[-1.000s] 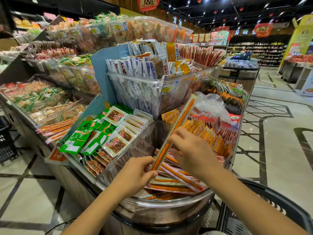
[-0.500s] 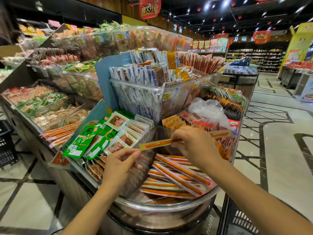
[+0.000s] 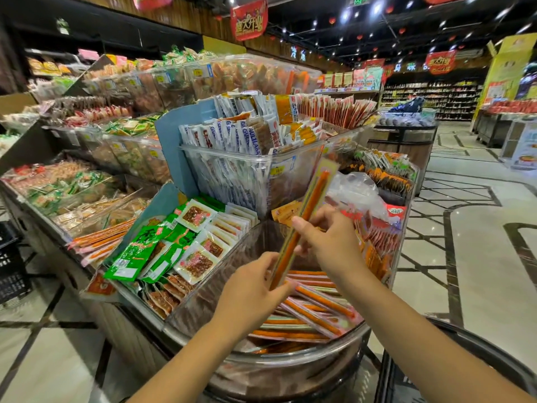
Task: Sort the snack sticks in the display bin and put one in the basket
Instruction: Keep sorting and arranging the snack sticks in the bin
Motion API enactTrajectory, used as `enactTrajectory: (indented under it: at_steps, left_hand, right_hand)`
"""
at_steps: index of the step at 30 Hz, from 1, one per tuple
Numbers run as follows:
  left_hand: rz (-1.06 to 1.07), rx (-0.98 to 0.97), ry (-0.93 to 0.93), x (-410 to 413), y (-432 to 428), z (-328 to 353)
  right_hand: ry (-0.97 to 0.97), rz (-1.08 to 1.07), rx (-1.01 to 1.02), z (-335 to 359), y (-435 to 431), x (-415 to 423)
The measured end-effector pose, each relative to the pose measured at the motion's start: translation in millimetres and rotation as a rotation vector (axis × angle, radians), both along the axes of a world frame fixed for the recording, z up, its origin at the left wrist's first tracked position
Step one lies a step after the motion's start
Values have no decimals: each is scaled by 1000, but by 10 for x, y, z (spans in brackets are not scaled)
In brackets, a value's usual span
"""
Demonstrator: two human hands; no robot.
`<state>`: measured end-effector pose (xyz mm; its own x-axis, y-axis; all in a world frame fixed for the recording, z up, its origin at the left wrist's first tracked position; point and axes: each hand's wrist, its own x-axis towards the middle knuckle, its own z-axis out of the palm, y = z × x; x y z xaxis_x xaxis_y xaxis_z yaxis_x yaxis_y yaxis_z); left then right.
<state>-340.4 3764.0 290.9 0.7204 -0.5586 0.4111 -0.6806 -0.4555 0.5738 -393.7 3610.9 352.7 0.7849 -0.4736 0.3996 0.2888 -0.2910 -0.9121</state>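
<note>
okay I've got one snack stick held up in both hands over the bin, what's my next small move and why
Probably let go with the left hand and carry the snack stick with the right hand down to the basket at lower right. The stick is already clear of the pile in the display bin.

Left of my fingers lie green snack packets [image 3: 136, 251]; beyond them a clear tub of white sachets [image 3: 232, 138]; red banners [image 3: 249, 20] hang overhead.
</note>
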Motion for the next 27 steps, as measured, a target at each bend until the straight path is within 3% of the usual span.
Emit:
enactTrajectory:
  at_steps: [3, 13, 22, 27]
  left_hand:
    - [62, 161, -155, 21, -16, -91]
    - [65, 508, -262, 205, 4, -247]
    - [170, 525, -334, 626, -213, -302]
    - [159, 556, -363, 829, -467, -405]
  right_hand:
    - [42, 11, 13, -124, -41, -35]
    - [-27, -239, -245, -332, -486, -64]
    - [97, -339, -697, -698, -643, -164]
    - [187, -516, -926, -816, -649, -176]
